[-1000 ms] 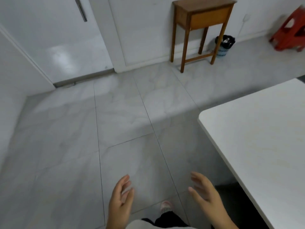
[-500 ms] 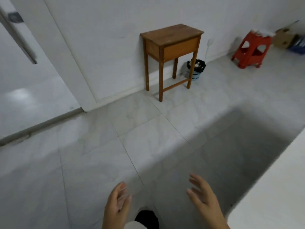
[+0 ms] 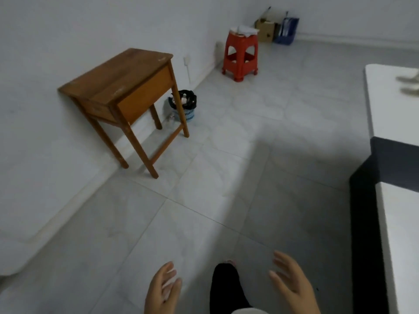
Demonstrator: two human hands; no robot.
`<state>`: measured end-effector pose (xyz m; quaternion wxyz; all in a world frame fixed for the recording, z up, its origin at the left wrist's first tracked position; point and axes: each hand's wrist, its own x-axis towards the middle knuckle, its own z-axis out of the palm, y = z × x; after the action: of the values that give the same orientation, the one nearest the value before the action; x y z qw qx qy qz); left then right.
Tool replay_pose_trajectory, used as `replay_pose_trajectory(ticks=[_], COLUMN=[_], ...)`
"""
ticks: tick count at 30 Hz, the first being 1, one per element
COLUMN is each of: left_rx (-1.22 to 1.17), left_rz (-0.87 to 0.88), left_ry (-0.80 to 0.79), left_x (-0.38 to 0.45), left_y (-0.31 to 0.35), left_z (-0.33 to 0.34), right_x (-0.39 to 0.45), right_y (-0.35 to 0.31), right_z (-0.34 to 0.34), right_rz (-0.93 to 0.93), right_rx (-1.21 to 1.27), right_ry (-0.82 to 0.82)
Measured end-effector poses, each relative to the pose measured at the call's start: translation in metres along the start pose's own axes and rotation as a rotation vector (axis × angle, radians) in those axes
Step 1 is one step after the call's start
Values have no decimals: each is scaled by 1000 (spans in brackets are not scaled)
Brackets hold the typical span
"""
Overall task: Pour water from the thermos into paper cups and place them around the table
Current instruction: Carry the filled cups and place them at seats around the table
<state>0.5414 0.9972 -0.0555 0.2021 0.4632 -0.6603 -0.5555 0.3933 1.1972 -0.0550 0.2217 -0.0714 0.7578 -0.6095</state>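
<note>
Item one, far left: a wooden side table (image 3: pixel 127 87) against the wall, its top bare as far as we see. Item two, just beside its right legs: a small blue bin (image 3: pixel 184 105) with a dark liner, on the floor. Item three, farther back: a red stool (image 3: pixel 240 56) with something pale lying on its seat, and behind it a cardboard box (image 3: pixel 265 29) and a blue holder (image 3: pixel 286 30) at the wall. Item four, lower middle: our left hand (image 3: pixel 163 291), fingers loosely spread, holding nothing, over the floor tiles. Item five, just right of it: a dark trouser leg (image 3: pixel 224 284) mid-stride. Item six: our right hand (image 3: pixel 292 284), fingers likewise wide and relaxed, holding nothing. Item seven, right edge: the white bench (image 3: pixel 394 114), a dark gap splitting it into a far slab and a near one; two pale shapes sit at its far right margin, too cut off to identify. Thermos and paper cups: not in view. We judge they lie off to the right, on the bench beyond the frame. The bench stands right of both hands, well apart, its long edge running away from us; the right hand is the nearer, so we reckon a turn rightward comes first, right hand leading.
</note>
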Motion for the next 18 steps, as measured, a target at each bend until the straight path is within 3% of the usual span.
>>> replay_pose_trajectory(ticks=[6, 11, 18], left_rx=[11, 76, 57], left_rz=[121, 99, 147], left_ry=[-129, -230, -483], left_x=[147, 237, 365], left_y=[85, 113, 190], left_z=[74, 135, 279], right_x=[136, 200, 348], right_y=[-56, -60, -104], right_z=[-3, -17, -40], right_rz=[-44, 51, 22], right_rx=[53, 75, 74], right_ry=[120, 318, 578])
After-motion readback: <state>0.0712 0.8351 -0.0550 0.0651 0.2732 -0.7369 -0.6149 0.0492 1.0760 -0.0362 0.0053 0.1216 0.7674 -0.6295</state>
